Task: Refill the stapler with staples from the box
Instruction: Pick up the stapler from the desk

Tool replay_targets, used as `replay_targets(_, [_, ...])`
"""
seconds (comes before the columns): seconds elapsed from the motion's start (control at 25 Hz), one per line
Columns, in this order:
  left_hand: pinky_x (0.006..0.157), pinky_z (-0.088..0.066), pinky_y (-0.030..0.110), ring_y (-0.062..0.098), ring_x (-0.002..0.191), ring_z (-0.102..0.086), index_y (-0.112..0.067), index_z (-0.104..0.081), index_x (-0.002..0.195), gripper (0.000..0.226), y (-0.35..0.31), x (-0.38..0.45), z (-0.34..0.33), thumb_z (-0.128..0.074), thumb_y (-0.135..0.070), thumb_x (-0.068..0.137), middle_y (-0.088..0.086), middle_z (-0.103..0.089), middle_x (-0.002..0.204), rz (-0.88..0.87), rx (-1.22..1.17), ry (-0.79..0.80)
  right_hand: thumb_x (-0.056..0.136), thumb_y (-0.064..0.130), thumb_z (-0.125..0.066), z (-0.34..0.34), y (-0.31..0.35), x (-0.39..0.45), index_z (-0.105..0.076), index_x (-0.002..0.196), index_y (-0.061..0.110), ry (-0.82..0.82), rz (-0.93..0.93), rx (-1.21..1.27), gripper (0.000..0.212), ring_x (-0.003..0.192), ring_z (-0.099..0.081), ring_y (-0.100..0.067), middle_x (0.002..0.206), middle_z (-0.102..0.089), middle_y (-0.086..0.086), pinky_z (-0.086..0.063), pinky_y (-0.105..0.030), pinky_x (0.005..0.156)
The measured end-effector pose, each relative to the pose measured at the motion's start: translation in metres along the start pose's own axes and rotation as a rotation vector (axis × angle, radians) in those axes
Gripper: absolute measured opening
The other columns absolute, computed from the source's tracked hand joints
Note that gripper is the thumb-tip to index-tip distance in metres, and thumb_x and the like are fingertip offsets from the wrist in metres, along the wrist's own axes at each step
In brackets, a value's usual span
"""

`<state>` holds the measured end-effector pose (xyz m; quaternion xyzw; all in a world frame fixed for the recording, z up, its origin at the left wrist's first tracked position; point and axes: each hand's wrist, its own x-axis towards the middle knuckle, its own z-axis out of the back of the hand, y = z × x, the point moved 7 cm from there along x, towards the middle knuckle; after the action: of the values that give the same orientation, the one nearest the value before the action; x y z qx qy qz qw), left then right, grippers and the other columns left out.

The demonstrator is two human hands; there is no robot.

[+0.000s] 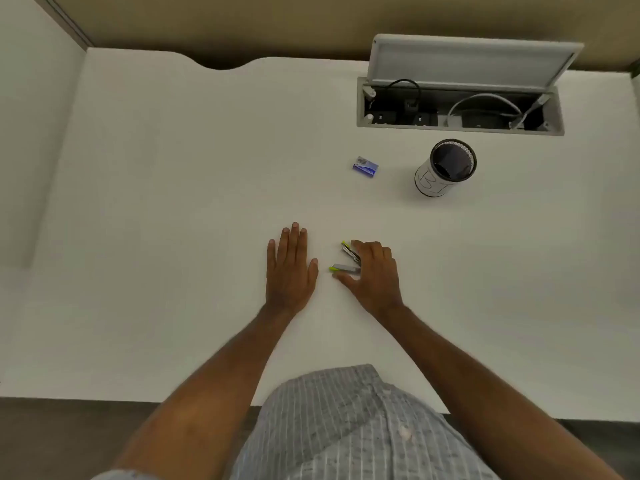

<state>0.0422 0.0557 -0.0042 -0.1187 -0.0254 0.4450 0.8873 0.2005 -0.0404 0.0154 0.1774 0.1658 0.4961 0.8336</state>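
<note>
A small grey stapler with lime-green tips (347,262) lies on the white desk (173,202), swung open into a V. My right hand (374,275) wraps around its hinge end, with the thumb below the lower arm and the fingers over the upper arm. My left hand (290,268) rests flat on the desk just left of the stapler, palm down, fingers together, holding nothing. A small blue staple box (365,167) sits farther back on the desk, well beyond both hands. I cannot tell whether it is open.
A cylindrical mesh pen cup (445,168) with a white label stands right of the box. Behind it an open cable hatch (460,105) with its lid raised shows plugs and wires. The desk's front edge runs just above my striped shirt.
</note>
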Motion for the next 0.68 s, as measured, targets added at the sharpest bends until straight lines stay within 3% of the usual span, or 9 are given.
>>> replay_targets(0.2, [0.122,-0.015,0.053,0.028,0.153,-0.014,-0.009,-0.022,0.156,0.062,-0.002,0.0,0.0,-0.033,-0.037,0.102,0.011,-0.017,0.165,0.005,0.026,0.019,0.086,0.064,-0.061,0.003,0.003,0.0,-0.058,0.131,0.023,-0.039,0.018,-0.041,0.061,0.093,-0.051,-0.017,0.112,-0.059,0.003,-0.04,-0.028,0.074])
replay_targets(0.36, [0.122,-0.015,0.053,0.028,0.154,-0.012,-0.01,-0.021,0.156,0.062,0.002,0.001,-0.002,-0.035,-0.037,0.102,0.011,-0.016,0.166,0.009,0.006,0.026,0.088,0.054,-0.065,0.002,-0.001,0.002,-0.06,0.129,0.022,0.002,0.0,0.039,0.052,0.095,-0.052,-0.019,0.112,-0.06,0.001,-0.044,-0.031,0.077])
replay_targets(0.44, [0.122,-0.015,0.052,0.027,0.154,-0.012,-0.01,-0.021,0.156,0.063,0.001,0.001,-0.001,-0.035,-0.036,0.101,0.01,-0.016,0.166,0.021,-0.005,0.03,0.089,0.046,-0.068,0.002,-0.002,0.003,-0.06,0.129,0.022,0.061,-0.045,0.192,0.047,0.096,-0.051,-0.014,0.112,-0.058,0.001,-0.046,-0.028,0.084])
replay_targets(0.56, [0.122,-0.015,0.052,0.027,0.154,-0.011,-0.01,-0.02,0.157,0.063,0.001,0.001,-0.001,-0.035,-0.037,0.101,0.01,-0.015,0.166,0.017,-0.008,0.031,0.089,0.037,-0.072,0.01,-0.004,0.002,-0.059,0.123,0.023,0.126,-0.207,0.529,0.039,0.095,-0.055,-0.001,0.112,-0.052,0.005,-0.043,-0.01,0.083])
replay_targets(0.68, [0.122,-0.015,0.053,0.027,0.154,-0.011,-0.01,-0.021,0.156,0.063,0.001,0.0,0.0,-0.034,-0.037,0.101,0.01,-0.016,0.166,0.024,-0.016,0.027,0.092,0.033,-0.069,0.018,-0.005,-0.001,-0.059,0.121,0.021,0.119,-0.365,0.773,0.033,0.096,-0.063,-0.009,0.117,-0.06,0.001,-0.053,-0.021,0.08])
